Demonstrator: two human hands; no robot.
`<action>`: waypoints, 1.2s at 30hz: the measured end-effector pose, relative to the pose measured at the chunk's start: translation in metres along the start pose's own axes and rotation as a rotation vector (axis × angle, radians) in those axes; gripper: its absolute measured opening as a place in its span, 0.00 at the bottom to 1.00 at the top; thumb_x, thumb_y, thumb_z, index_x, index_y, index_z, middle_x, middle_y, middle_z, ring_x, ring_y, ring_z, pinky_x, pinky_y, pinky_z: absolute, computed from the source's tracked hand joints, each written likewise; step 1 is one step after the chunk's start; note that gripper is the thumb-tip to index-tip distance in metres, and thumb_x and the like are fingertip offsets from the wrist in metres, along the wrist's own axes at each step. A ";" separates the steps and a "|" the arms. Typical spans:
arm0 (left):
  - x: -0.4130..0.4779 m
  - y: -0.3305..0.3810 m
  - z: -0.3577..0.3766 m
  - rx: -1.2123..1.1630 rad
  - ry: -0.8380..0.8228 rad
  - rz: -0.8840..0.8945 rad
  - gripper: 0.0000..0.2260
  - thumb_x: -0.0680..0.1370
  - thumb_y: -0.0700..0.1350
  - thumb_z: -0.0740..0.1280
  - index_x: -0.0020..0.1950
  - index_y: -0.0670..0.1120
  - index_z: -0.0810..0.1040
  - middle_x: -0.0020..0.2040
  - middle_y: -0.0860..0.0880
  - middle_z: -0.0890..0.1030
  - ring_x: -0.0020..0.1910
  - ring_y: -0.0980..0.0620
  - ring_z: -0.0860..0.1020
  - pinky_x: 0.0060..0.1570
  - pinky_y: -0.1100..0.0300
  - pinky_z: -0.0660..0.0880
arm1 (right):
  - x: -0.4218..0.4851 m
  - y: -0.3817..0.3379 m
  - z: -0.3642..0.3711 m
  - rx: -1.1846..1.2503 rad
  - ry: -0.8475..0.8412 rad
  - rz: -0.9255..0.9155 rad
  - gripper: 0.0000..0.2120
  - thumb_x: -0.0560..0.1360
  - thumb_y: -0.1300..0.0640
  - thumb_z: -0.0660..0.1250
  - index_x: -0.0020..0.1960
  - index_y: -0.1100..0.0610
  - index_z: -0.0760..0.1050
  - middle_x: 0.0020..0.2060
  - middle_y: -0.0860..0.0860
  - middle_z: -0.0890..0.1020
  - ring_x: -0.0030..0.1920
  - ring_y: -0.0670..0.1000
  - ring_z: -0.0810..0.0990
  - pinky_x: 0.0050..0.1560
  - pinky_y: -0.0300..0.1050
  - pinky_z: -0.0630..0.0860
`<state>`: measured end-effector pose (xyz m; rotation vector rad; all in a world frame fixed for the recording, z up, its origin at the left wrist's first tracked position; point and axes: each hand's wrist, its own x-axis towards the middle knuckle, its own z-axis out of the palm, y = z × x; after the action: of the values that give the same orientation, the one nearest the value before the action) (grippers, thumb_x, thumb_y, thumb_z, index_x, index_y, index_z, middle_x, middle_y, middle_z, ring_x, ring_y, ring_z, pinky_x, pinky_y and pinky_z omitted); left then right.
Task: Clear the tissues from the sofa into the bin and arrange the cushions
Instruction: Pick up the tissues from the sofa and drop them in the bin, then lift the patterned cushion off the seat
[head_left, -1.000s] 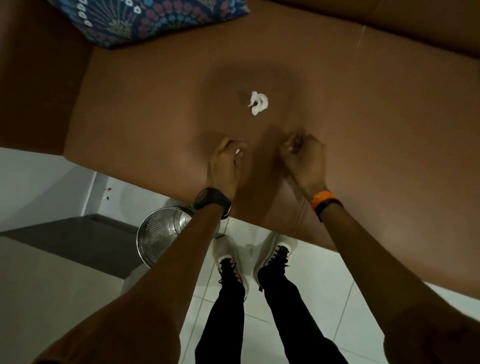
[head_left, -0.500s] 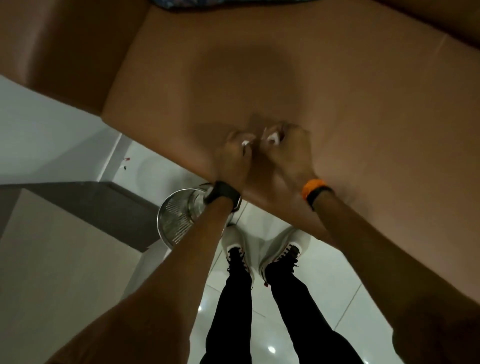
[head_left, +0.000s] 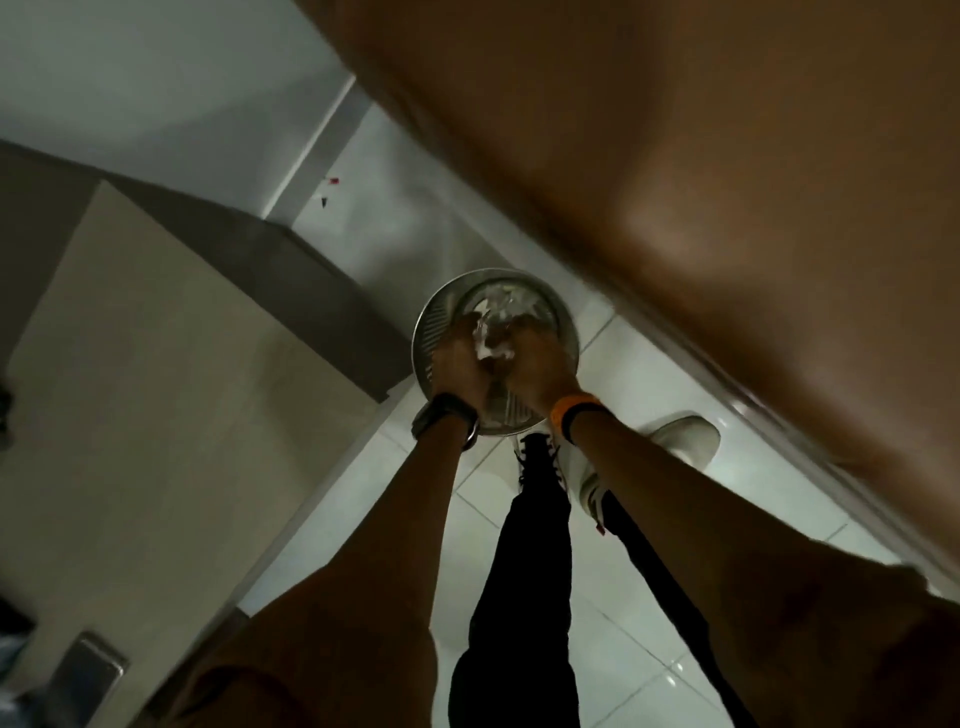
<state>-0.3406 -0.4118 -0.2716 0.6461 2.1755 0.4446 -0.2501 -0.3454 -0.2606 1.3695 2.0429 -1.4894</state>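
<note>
A round metal bin (head_left: 435, 323) stands on the white tiled floor beside the brown sofa (head_left: 701, 171). Both hands hover together over its mouth. My left hand (head_left: 462, 364), with a black watch on the wrist, and my right hand (head_left: 535, 371), with an orange band, are closed around white tissue (head_left: 493, 349) held between them. More crumpled white tissue (head_left: 501, 304) lies inside the bin. No cushion is in view.
A beige low table or cabinet (head_left: 156, 389) fills the left, with a dark step (head_left: 291, 270) behind it. My legs and white shoes (head_left: 685, 434) stand on the tiles between the table and the sofa's front edge. Small scraps (head_left: 327, 192) lie by the wall.
Both hands picked the tissue off the sofa seat and moved down and left over the bin. My view swung from the sofa to the floor; the patterned cushion left the frame.
</note>
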 end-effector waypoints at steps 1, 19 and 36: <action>0.006 -0.002 0.002 0.052 -0.032 0.024 0.18 0.80 0.41 0.66 0.71 0.44 0.71 0.67 0.43 0.76 0.62 0.48 0.75 0.66 0.63 0.71 | 0.008 0.004 0.004 -0.064 -0.023 0.009 0.18 0.76 0.54 0.74 0.64 0.60 0.80 0.65 0.60 0.81 0.66 0.60 0.79 0.69 0.55 0.76; 0.039 0.215 -0.106 0.370 0.537 0.809 0.35 0.74 0.64 0.65 0.75 0.47 0.64 0.72 0.42 0.71 0.75 0.43 0.65 0.75 0.40 0.61 | -0.008 -0.059 -0.244 -0.336 0.862 -0.386 0.33 0.74 0.35 0.67 0.74 0.47 0.67 0.75 0.55 0.70 0.75 0.60 0.67 0.70 0.58 0.67; 0.159 0.484 -0.143 -0.469 0.187 0.657 0.46 0.69 0.44 0.80 0.76 0.49 0.52 0.76 0.46 0.63 0.74 0.50 0.67 0.72 0.44 0.70 | 0.062 -0.032 -0.537 0.479 0.751 -0.236 0.49 0.65 0.42 0.83 0.78 0.53 0.64 0.76 0.51 0.70 0.78 0.58 0.68 0.78 0.62 0.66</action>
<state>-0.3942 0.0580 -0.0334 1.0685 1.8733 1.3563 -0.1484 0.1419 -0.0478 2.2068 2.4220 -1.8412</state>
